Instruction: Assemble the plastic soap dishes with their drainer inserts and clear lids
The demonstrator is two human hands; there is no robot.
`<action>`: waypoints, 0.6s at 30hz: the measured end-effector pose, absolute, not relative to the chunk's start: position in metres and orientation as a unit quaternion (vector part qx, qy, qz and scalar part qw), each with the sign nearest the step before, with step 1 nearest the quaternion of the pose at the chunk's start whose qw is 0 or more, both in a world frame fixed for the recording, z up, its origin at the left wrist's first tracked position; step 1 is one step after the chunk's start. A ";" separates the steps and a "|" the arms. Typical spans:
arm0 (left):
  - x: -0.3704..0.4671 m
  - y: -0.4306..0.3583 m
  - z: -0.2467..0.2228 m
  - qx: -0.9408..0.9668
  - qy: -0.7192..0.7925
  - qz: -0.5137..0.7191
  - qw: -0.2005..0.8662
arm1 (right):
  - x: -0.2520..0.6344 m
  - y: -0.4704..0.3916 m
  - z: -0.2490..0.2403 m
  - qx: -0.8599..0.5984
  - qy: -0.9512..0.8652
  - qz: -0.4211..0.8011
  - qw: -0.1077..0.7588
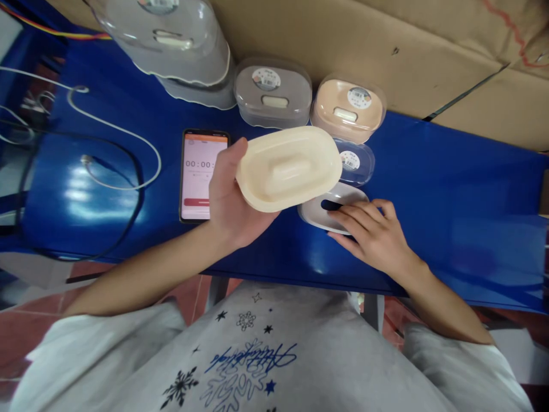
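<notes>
Brown cardboard stands along the far side of a glossy blue tabletop. Well left of the left hand, a white cable curls across the surface. Beyond that hand, farther back, grey boxes with tall clear covers are stacked. Just beside its fingers, partly covered by them, lies a black-edged phone showing a timer. The left hand is clamped on one end of a cream oval plastic tray, thumb at the rim, palm underneath, holding it above the table. Behind the tray sits a grey rounded box with a clear cover. Past the tray's right end come a white oval plastic piece with a dark slot, a peach rounded box with a clear cover and a clear plastic piece with a round label. The right hand rests its bent fingers at the white piece's slot, thumb near the rim; whether it grips, I cannot tell.
</notes>
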State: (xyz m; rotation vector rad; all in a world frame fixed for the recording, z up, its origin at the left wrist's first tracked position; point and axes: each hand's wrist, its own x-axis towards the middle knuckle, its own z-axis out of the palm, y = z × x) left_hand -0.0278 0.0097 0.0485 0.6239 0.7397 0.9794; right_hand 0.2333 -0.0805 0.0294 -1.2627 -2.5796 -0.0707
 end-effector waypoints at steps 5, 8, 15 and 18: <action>-0.028 0.013 0.047 0.266 0.356 0.450 0.774 | 0.244 -0.085 0.051 -0.466 -0.858 -0.010 0.217; -0.030 0.012 0.052 0.246 0.356 0.461 0.775 | 0.257 -0.089 0.062 -0.517 -0.815 -0.037 0.259; -0.028 0.002 0.036 0.263 0.282 0.344 0.856 | 0.265 -0.092 0.058 -0.481 -0.805 -0.114 0.328; -0.023 -0.006 0.020 0.303 0.215 0.252 0.894 | 0.248 -0.094 0.053 -0.434 -0.859 -0.072 0.260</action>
